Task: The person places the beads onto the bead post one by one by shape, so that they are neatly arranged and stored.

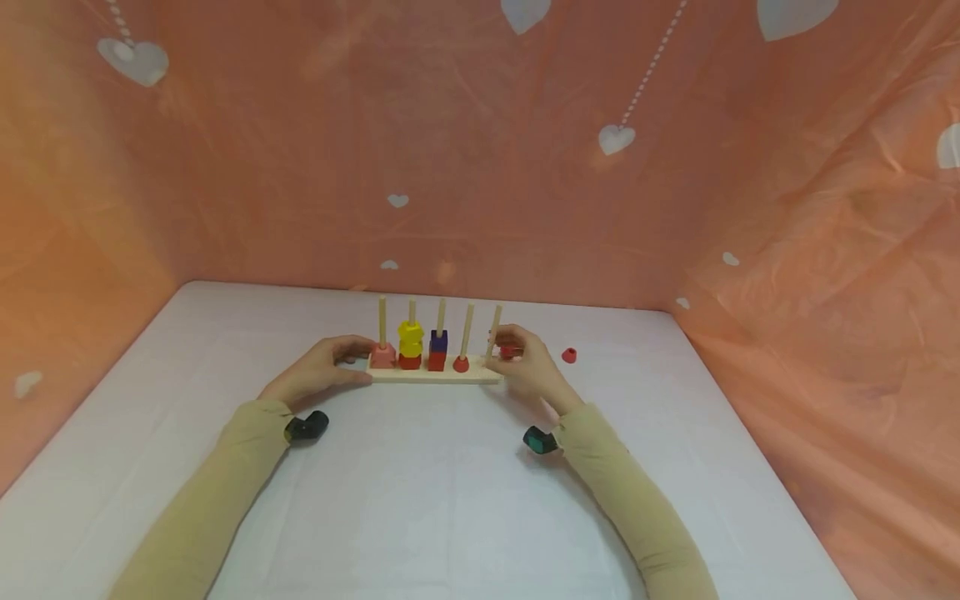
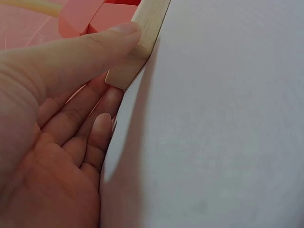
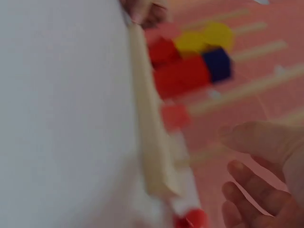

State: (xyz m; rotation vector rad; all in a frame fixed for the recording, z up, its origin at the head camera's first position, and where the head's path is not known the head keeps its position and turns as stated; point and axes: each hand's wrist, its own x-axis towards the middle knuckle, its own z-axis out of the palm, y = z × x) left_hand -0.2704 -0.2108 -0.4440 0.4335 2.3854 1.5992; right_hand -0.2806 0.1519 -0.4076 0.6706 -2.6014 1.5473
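Observation:
A wooden peg board (image 1: 431, 377) with several upright pegs stands on the table. My left hand (image 1: 326, 364) grips its left end, thumb (image 2: 107, 45) on the front edge and fingers around the end. From the left, the pegs carry a pink piece (image 1: 383, 357), yellow pieces (image 1: 410, 339) over a red one, a dark blue block (image 1: 438, 341) over a red block (image 1: 437, 362), and a small red piece (image 1: 461, 364). The rightmost peg (image 1: 494, 329) is bare. Beside it is my right hand (image 1: 531, 364), its fingers apart and holding nothing in the right wrist view.
A small red piece (image 1: 570, 356) lies on the white table (image 1: 405, 500) right of my right hand. Another red piece (image 1: 512, 352) shows behind that hand's fingers. Dark wrist cameras sit at both cuffs. A pink cloth with hearts (image 1: 480, 167) hangs behind the table.

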